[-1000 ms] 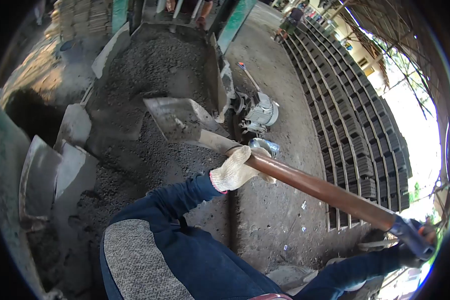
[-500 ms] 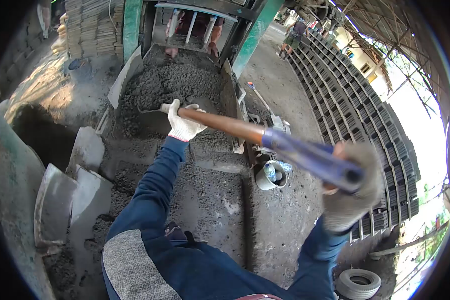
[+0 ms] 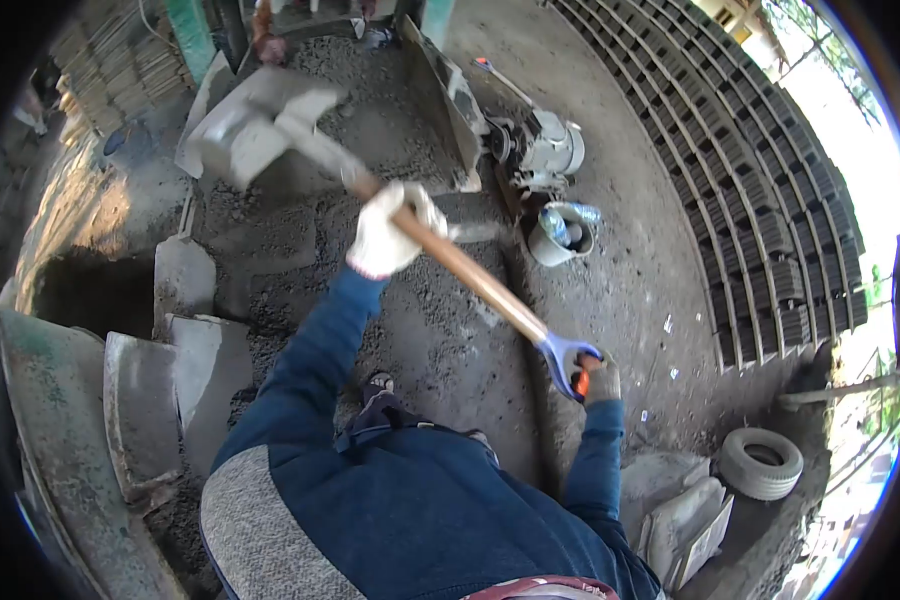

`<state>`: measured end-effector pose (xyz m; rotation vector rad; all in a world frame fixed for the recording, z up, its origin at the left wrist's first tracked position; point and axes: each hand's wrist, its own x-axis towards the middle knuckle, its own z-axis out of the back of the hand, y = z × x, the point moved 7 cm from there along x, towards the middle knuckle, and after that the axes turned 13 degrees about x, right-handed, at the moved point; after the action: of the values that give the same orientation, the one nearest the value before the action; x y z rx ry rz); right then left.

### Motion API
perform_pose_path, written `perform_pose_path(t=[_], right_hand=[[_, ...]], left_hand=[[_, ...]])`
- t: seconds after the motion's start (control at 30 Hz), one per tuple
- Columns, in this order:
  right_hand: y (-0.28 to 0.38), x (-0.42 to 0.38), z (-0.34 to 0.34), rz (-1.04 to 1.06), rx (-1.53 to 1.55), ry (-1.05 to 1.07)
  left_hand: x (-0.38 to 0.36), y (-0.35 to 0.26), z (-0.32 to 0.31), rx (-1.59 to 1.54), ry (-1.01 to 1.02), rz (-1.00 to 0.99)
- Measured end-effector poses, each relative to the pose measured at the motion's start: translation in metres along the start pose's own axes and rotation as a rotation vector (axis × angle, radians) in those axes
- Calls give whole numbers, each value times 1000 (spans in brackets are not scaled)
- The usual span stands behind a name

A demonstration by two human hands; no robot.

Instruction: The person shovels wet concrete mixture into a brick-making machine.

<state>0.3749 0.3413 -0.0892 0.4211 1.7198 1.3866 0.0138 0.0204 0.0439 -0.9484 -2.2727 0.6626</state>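
Bucket: one bucket (image 3: 560,238) stood on the ground beside the motor (image 3: 550,150), bottles inside.
Shovel: one shovel (image 3: 270,125), blade raised over the gravel mix (image 3: 370,130).
Left hand: the gloved left hand (image 3: 390,232) was clamped mid-shaft.
Right hand: the right hand (image 3: 598,378) was closed on the blue end handle.
Tyre: one tyre (image 3: 762,463), well apart.

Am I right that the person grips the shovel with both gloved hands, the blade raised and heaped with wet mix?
Not quite. In the head view both gloved hands, left hand and right hand, do grip the shovel, and the blade is raised, but it carries no heap.
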Motion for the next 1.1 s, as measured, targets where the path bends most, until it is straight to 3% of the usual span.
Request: perform_pose_path(t=[0.07,0.13,0.23,0.33,0.37,0.47,0.53,0.6,0.67,0.73,0.8,0.83,0.9,0.93,0.97,1.03,1.1], right_hand=[[-15,-31,61,91,-92,-11],[-46,-49,132,169,-12,-43],[-71,-93,190,487,64,-207],[-121,-135,218,300,143,-283],[-122,-153,222,315,-20,-407],[-189,-189,226,-109,169,-370],[-222,-223,232,-271,201,-458],[-296,-286,288,-286,142,-635],[-288,-333,308,-285,260,-930],[-300,-360,341,-502,138,-938],[-291,-337,335,-535,134,-973],[-289,-321,330,-557,127,-985],[-321,-273,313,-334,332,-877],[-307,-233,282,-332,253,-755],[-293,-190,239,-447,326,-697],[-316,-116,170,-391,492,-608],[-323,-41,94,-324,395,-388]], left_hand=[[-46,55,-17,47,-95,97],[-97,121,-19,-25,-326,186],[-166,216,0,-261,-798,426],[-223,311,43,-240,-1099,704],[-232,344,47,-244,-1128,740],[-282,482,44,-469,-1100,848],[-321,561,-15,-348,-1064,1110],[-379,640,-55,-389,-1125,1424],[-411,694,-96,-293,-895,1663],[-431,735,-127,-339,-946,1719],[-441,769,-120,-382,-1032,1754],[-419,763,-114,-393,-981,1726],[-381,752,-66,-435,-1022,1518],[-345,725,-35,-265,-1030,1458],[-337,730,7,-288,-1006,1407],[-296,711,91,-449,-1015,1186],[-233,643,162,-44,-916,1098]])
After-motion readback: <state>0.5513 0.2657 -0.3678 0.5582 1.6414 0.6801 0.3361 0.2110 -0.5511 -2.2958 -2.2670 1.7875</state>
